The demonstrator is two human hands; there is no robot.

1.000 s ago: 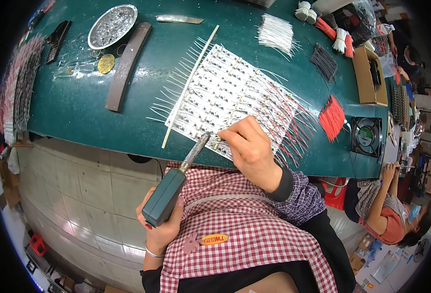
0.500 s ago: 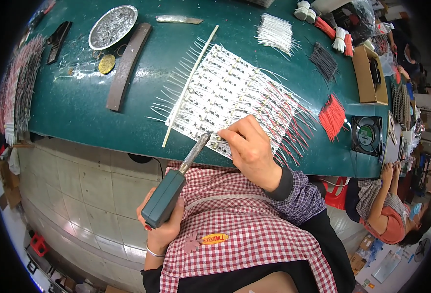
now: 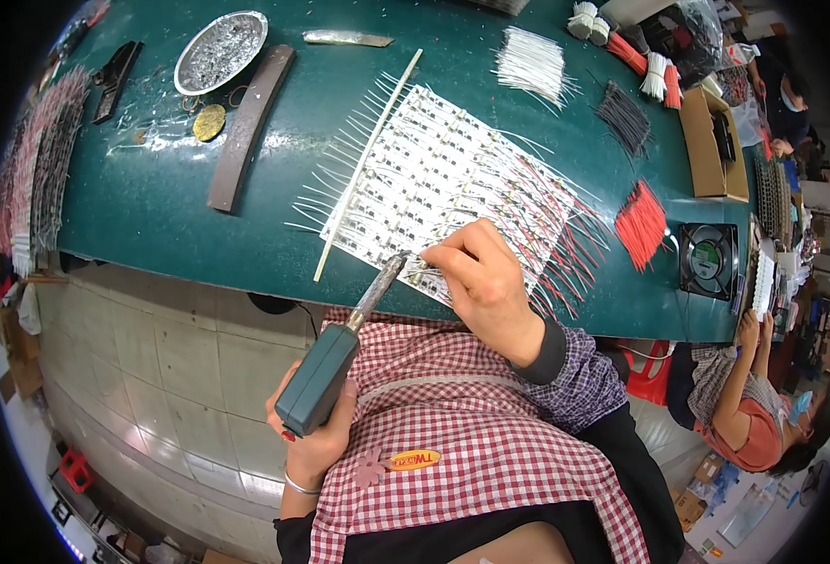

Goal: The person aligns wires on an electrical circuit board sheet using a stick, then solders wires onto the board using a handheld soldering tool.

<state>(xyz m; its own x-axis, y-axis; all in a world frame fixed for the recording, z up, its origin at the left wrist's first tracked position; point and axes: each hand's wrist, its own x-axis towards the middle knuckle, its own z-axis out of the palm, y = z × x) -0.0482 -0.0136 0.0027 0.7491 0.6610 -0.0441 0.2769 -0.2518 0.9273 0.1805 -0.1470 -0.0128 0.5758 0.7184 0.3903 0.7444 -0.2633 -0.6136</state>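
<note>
My left hand [image 3: 315, 414] is wrapped round the dark green handle of a soldering iron [image 3: 370, 303]. Its tip meets the lower edge of a white circuit board panel [image 3: 418, 155], which carries rows of small dark parts. Close beside the tip, my right hand [image 3: 486, 282] pinches with thumb and forefinger at the board; what lies between the fingertips is too small to make out. White wires stick out from the panel's left side, red and white wires [image 3: 565, 268] from its right. A narrow pale strip [image 3: 366, 169] lies along the panel's left side.
On the green table [image 3: 180, 244] are a metal bowl of silvery scraps [image 3: 221, 53], a brown bar [image 3: 251, 132] and a yellow round piece [image 3: 209, 122]. White [image 3: 531, 66], black [image 3: 625, 117] and red wires [image 3: 640, 224] lie to the right, near a fan [image 3: 708, 260]. A co-worker [image 3: 744, 414] sits at right.
Both hands, the soldering iron and the panel stay almost where they were. The view has shifted very slightly. At the right, a white strip now shows by the co-worker's hands.
</note>
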